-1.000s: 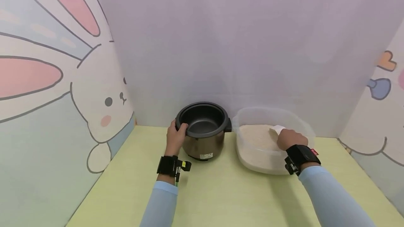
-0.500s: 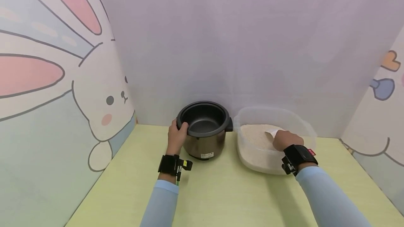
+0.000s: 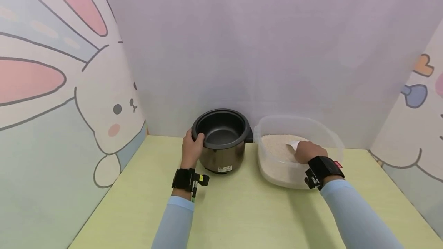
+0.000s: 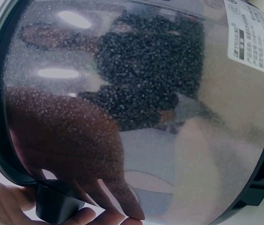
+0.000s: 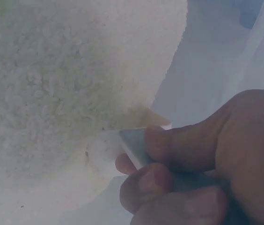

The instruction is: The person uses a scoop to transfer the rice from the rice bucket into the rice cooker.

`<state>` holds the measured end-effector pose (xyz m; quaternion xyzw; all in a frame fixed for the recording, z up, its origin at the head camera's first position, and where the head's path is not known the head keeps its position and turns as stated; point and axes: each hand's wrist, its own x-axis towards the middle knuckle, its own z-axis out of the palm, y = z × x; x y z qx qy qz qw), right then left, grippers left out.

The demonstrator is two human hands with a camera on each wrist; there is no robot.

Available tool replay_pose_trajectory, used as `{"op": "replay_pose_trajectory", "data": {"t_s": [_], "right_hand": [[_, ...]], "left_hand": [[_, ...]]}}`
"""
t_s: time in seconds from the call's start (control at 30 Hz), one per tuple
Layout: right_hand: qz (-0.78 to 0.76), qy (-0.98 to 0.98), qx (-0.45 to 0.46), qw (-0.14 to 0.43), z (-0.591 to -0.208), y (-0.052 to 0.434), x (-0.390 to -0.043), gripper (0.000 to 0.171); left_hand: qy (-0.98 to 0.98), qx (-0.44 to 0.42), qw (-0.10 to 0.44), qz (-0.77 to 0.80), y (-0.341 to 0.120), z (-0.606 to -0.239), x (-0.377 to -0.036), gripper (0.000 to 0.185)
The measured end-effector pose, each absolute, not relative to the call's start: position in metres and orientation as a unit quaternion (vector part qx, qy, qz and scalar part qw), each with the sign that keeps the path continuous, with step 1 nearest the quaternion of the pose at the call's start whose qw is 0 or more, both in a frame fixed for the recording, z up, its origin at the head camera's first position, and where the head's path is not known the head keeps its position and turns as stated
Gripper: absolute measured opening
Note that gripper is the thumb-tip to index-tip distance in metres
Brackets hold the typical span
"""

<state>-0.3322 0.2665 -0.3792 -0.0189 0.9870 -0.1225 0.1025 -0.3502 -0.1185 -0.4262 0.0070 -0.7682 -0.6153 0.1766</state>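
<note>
A brown rice cooker (image 3: 223,158) with a dark inner pot stands upright on the table, lid off. My left hand (image 3: 191,151) grips its left side, thumb over the rim; in the left wrist view the fingers curl about its black handle (image 4: 57,201). To the right, a translucent plastic tub (image 3: 301,120) holds white rice (image 3: 277,145). My right hand (image 3: 310,152) is inside the tub, pinching the handle of a white scoop (image 3: 293,144). In the right wrist view, thumb and fingers close on that handle, and the scoop's front end meets the rice.
A pale yellow-green table (image 3: 235,210) lies under everything. Behind the cooker and tub hangs a light purple curtain (image 3: 242,49). A panel with a rabbit drawing (image 3: 100,114) borders the left side, another printed panel (image 3: 415,126) the right.
My right hand has shifted left with the scoop, across the rice in the tub. My left hand keeps its hold on the rice cooker, which stays in place.
</note>
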Motion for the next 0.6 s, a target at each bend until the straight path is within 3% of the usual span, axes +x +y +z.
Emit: {"op": "replay_pose_trajectory", "data": {"t_s": [0.17, 0.5, 0.6], "right_hand": [[-0.143, 0.982, -0.048, 0.115, -0.3829, 0.2678, -0.3360, 0.044], [-0.152, 0.978, -0.077, 0.119, -0.3834, 0.2653, -0.3355, 0.055], [-0.150, 0.979, -0.080, 0.114, -0.3833, 0.2663, -0.3350, 0.052]], "left_hand": [[-0.769, 0.008, 0.176, -0.614, -0.1188, -0.4282, -0.3525, 0.059], [-0.767, 0.009, 0.179, -0.616, -0.1164, -0.4271, -0.3515, 0.059], [-0.765, 0.012, 0.174, -0.620, -0.1161, -0.4266, -0.3509, 0.060]]}}
